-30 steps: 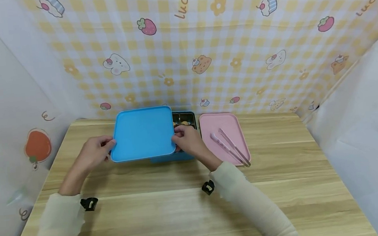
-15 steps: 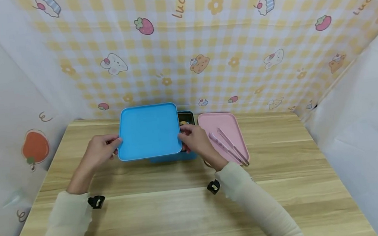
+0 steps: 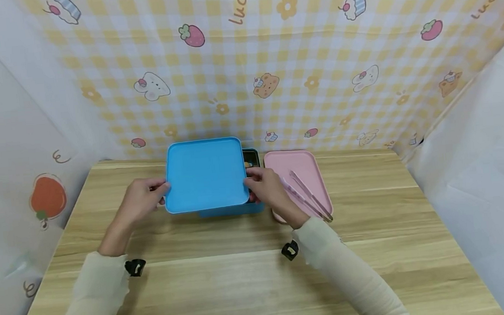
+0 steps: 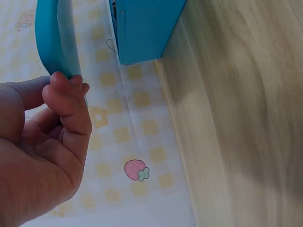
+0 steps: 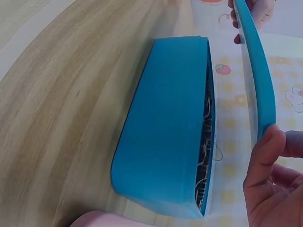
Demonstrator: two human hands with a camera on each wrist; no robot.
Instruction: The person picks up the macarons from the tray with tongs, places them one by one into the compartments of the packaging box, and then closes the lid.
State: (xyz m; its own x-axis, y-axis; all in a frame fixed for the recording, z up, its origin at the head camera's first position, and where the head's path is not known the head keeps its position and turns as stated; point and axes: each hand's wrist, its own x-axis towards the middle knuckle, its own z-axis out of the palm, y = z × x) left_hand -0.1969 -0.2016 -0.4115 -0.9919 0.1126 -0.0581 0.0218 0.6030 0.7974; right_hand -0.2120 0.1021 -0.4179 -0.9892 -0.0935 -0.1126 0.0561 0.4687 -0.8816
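Observation:
A flat blue lid (image 3: 205,174) with a low raised rim is held level between both hands. My left hand (image 3: 142,199) pinches its left edge, thumb on the near side in the head view. At the opposite edge my right hand (image 3: 265,186) pinches it between thumb and fingers. Below the lid stands a blue lunch box (image 5: 161,123), open at the top, with a dark divided inside. In the right wrist view a gap shows between lid and box. Most of the box's contents are hidden under the lid in the head view.
Right of the box lies a pink tray (image 3: 297,161) with tongs (image 3: 307,195) resting across it, their ends over its near edge. A checked cloth (image 3: 225,55) hangs behind the wooden table (image 3: 227,289). White sheets flank both sides.
Both hands have carried the lid to the right, so it covers more of the box. The box and tray stay where they were.

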